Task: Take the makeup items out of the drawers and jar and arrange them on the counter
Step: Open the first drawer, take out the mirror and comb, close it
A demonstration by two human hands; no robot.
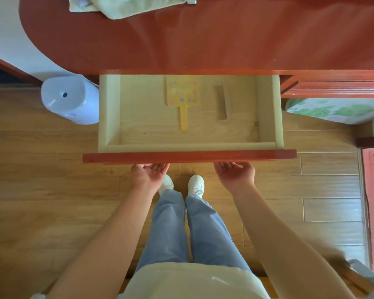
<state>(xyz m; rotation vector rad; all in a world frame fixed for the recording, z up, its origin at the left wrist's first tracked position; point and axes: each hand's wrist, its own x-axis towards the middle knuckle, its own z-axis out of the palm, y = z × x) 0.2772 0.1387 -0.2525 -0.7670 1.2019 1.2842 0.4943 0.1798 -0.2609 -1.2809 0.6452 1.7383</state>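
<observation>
Head camera, looking straight down: a person stands at a red-brown worktop with a pale wooden drawer pulled well out beneath its front edge. Both hands reach palm-up under the drawer's red front panel. The left hand sits under the panel left of centre, the right hand right of centre, well apart from each other. The fingers of each hand curl up behind the panel's lower edge and are hidden there, so whether they grip the panel or merely touch it cannot be told; neither hand holds any loose item.

Inside the drawer lie two things. A yellow paddle-shaped item with pastel dots rests flat near the middle, its handle pointing toward the person. Just to its right, apart from it, lies a small tan comb-like piece, slightly blurred. The rest of the drawer floor is bare wood.

On the far edge of the worktop a pale folded towel is partly cut off by the frame. On the wooden floor, left of the drawer, stands a white lidded bin. To the right, a leaf-patterned surface shows below the worktop. The person's blue trousers and white shoes appear between the forearms.
</observation>
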